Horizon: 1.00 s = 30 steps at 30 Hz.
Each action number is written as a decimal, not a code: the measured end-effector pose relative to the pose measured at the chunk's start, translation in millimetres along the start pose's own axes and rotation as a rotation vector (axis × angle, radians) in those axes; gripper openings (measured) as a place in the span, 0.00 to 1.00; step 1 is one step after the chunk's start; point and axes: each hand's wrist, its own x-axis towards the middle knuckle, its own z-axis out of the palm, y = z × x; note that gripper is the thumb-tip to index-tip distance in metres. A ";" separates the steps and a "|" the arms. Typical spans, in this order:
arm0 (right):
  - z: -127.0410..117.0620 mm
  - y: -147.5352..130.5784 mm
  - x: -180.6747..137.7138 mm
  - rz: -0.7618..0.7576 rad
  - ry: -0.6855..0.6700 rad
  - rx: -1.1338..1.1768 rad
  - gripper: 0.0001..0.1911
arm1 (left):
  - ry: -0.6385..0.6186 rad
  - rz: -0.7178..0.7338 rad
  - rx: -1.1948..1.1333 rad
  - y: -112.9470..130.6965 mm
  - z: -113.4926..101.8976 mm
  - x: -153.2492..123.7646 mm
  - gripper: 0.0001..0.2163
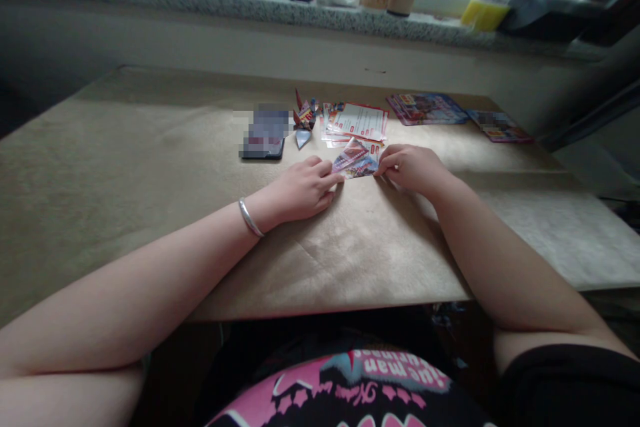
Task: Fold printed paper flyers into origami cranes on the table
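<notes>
A small folded piece of printed paper [356,161] lies on the brown-paper-covered table [125,160]. My left hand [300,188], with a silver bangle on its wrist, presses the paper's left corner with curled fingers. My right hand [411,167] pinches the paper's right edge with closed fingers. Both hands rest on the table, one on each side of the paper.
Behind the paper lie a stack of red-and-white leaflets [356,123], a folded paper crane [304,119] and a dark phone [264,137]. More colourful leaflets [427,109] sit at the far right. The window sill [280,8] holds cups and containers.
</notes>
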 end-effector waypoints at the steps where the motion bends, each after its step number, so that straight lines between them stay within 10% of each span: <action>1: 0.5 2.7 -0.6 0.000 0.001 0.000 0.14 | 0.000 0.000 -0.002 -0.3 -0.2 0.0 0.16; 30: 1.6 27.2 -7.4 -0.042 0.004 -0.057 0.14 | -0.073 0.042 -0.176 -31.0 -23.5 -15.3 0.13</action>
